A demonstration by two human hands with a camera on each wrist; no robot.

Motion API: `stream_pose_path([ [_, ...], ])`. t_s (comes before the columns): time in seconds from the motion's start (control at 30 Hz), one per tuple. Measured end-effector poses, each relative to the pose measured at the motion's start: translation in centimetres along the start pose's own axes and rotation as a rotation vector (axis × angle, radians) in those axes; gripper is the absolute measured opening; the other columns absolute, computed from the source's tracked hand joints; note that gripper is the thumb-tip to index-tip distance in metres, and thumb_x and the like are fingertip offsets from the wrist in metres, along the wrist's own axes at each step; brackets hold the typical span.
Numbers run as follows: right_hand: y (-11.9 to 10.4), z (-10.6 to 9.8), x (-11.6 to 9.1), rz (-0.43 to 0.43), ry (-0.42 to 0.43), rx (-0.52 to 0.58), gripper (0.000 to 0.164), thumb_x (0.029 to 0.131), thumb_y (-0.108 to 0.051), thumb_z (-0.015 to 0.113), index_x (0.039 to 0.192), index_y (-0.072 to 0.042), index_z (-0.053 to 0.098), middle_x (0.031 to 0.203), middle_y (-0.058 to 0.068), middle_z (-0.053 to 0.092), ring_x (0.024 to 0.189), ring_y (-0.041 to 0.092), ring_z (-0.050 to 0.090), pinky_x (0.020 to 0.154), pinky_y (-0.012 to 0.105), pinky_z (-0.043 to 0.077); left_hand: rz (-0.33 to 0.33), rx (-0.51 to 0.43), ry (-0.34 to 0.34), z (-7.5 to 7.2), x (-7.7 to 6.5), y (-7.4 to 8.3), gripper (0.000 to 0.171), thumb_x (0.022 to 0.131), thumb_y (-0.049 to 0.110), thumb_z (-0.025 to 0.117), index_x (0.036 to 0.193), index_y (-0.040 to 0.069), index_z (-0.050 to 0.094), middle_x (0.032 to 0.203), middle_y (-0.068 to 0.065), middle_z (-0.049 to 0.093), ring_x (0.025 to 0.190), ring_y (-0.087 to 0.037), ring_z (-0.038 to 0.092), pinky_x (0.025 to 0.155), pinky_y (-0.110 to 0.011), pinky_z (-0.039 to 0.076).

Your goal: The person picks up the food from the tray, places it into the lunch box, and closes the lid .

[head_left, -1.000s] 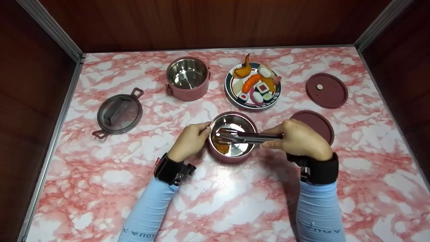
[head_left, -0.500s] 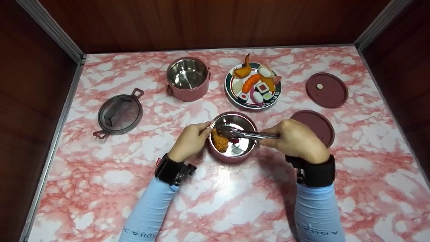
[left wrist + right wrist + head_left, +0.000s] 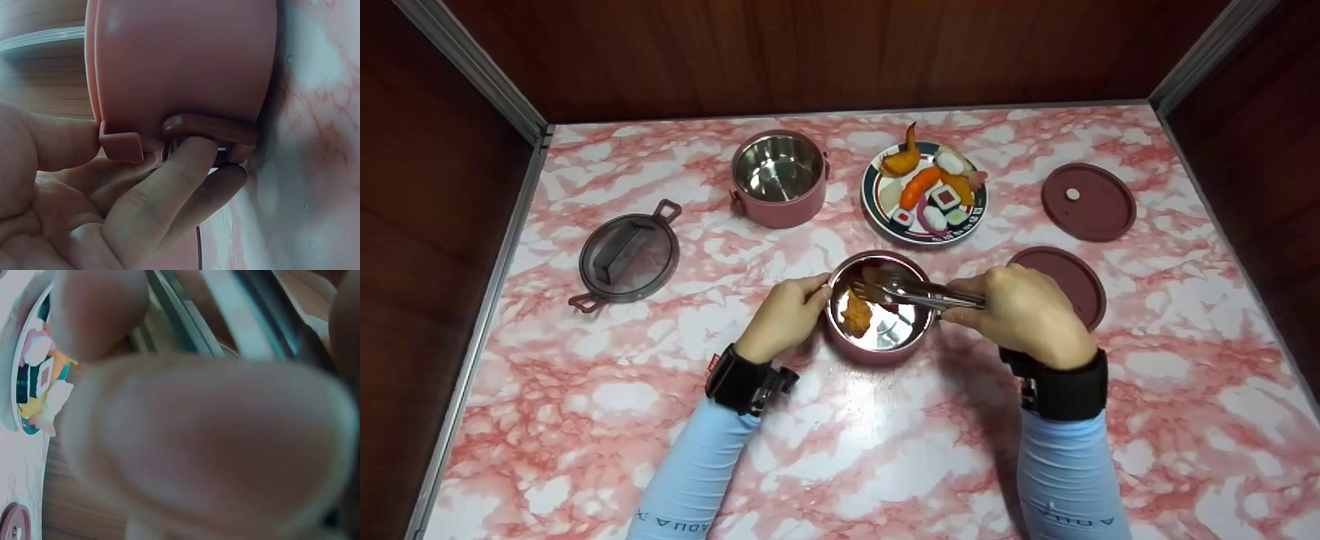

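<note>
Dark wood-grain walls (image 3: 840, 56) around a pink-marbled tabletop (image 3: 547, 420)

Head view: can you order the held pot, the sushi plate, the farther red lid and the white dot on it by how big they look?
1. Sushi plate and held pot: too alike to rank.
2. Farther red lid.
3. White dot, clearly smallest.
</note>
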State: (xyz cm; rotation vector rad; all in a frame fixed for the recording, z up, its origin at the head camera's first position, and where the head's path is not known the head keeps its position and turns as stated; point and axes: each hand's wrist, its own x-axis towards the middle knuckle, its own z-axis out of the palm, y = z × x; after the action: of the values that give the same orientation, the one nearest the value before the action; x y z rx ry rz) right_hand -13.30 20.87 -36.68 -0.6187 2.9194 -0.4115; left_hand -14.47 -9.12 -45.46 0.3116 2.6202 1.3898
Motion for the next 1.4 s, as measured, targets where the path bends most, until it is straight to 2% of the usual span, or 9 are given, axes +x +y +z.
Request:
stream_pose_path([
  [0.23, 0.7, -0.3, -0.4, -0.046, 0.070, 0.020, 0.020, 0.084, -0.043, 0.078, 0.097, -0.028, 0.078, 0.068, -0.006, 0.065, 0.060, 0.016, 0.059, 0.054, 0.041, 0.046, 0.009, 0.009, 0.001, 0.0, 0.1, -0.1, 0.036, 0.103, 0.016, 0.054, 0.135, 0.003, 0.059, 0.132, -0.011, 0.062, 0.122, -0.019, 0.056, 0.105, -0.034, 0.041],
  [0.37, 1.5, -0.6, -0.7, -0.043, 0.126, 0.044, 0.023, 0.084, -0.042, 0.079, 0.102, -0.029, 0.077, 0.063, -0.009, 0.059, 0.056, 0.014, 0.052, 0.054, 0.038, 0.043, 0.001, 0.005, -0.001, 0.1, 0.1, -0.1, 0.036, 0.103, 0.017, 0.054, 0.136, 0.004, 0.059, 0.130, -0.010, 0.063, 0.114, -0.017, 0.059, 0.102, -0.034, 0.043],
  [0.5, 2.3, -1.0, -1.0, -0.004, 0.181, 0.043, 0.035, 0.083, -0.044, 0.079, 0.116, -0.030, 0.075, 0.066, -0.007, 0.059, 0.060, 0.015, 0.051, 0.059, 0.039, 0.043, -0.010, -0.001, -0.004, 0.1, 0.1, -0.2, 0.035, 0.103, 0.016, 0.054, 0.136, 0.005, 0.059, 0.130, -0.009, 0.063, 0.110, -0.017, 0.059, 0.100, -0.035, 0.045],
  [0.67, 3.0, -1.2, -1.1, 0.070, 0.229, 0.106, 0.035, 0.085, -0.046, 0.077, 0.117, -0.031, 0.075, 0.079, -0.004, 0.066, 0.068, 0.018, 0.056, 0.065, 0.043, 0.045, -0.007, 0.001, -0.002, 0.1, 0.1, -0.2, 0.036, 0.103, 0.016, 0.054, 0.136, 0.005, 0.059, 0.131, -0.010, 0.063, 0.117, -0.018, 0.058, 0.103, -0.035, 0.043],
  [0.87, 3.6, -1.3, -1.1, 0.108, 0.357, 0.131, 0.044, 0.084, -0.050, 0.076, 0.121, -0.027, 0.074, 0.093, 0.004, 0.074, 0.077, 0.028, 0.065, 0.068, 0.053, 0.047, -0.002, 0.008, 0.003, 0.0, 0.0, 0.0, 0.035, 0.103, 0.017, 0.055, 0.135, 0.005, 0.060, 0.131, -0.009, 0.062, 0.122, -0.018, 0.055, 0.105, -0.035, 0.041],
  [1.03, 4.2, -1.1, -0.7, 0.112, 0.521, 0.116, 0.050, 0.083, -0.044, 0.079, 0.125, -0.018, 0.071, 0.076, 0.007, 0.069, 0.063, 0.028, 0.059, 0.058, 0.051, 0.043, -0.009, 0.002, 0.006, 0.0, 0.0, 0.0, 0.035, 0.103, 0.018, 0.055, 0.135, 0.005, 0.060, 0.131, -0.009, 0.062, 0.120, -0.016, 0.056, 0.105, -0.035, 0.041],
  [1.13, 4.5, -1.0, -0.4, 0.172, 0.593, 0.155, 0.053, 0.083, -0.042, 0.080, 0.129, -0.017, 0.069, 0.072, 0.010, 0.066, 0.063, 0.027, 0.057, 0.060, 0.048, 0.041, -0.009, -0.001, 0.004, 0.0, 0.0, 0.0, 0.035, 0.102, 0.017, 0.055, 0.135, 0.005, 0.060, 0.131, -0.009, 0.062, 0.119, -0.016, 0.056, 0.105, -0.035, 0.042],
  [1.27, 5.0, -0.8, -0.1, 0.282, 0.618, 0.234, 0.058, 0.083, -0.042, 0.080, 0.132, -0.015, 0.066, 0.078, 0.015, 0.067, 0.073, 0.030, 0.059, 0.070, 0.051, 0.043, -0.009, -0.004, 0.003, 0.0, 0.1, -0.1, 0.035, 0.102, 0.017, 0.055, 0.135, 0.005, 0.060, 0.131, -0.009, 0.062, 0.118, -0.017, 0.057, 0.104, -0.035, 0.042],
  [1.4, 5.5, -0.4, 0.4, 0.302, 0.606, 0.246, 0.050, 0.084, -0.040, 0.078, 0.125, -0.011, 0.069, 0.068, 0.013, 0.059, 0.071, 0.034, 0.056, 0.072, 0.053, 0.042, -0.006, -0.001, 0.005, 0.0, 0.1, -0.1, 0.035, 0.102, 0.017, 0.055, 0.135, 0.005, 0.061, 0.130, -0.009, 0.063, 0.118, -0.016, 0.057, 0.104, -0.035, 0.042],
])
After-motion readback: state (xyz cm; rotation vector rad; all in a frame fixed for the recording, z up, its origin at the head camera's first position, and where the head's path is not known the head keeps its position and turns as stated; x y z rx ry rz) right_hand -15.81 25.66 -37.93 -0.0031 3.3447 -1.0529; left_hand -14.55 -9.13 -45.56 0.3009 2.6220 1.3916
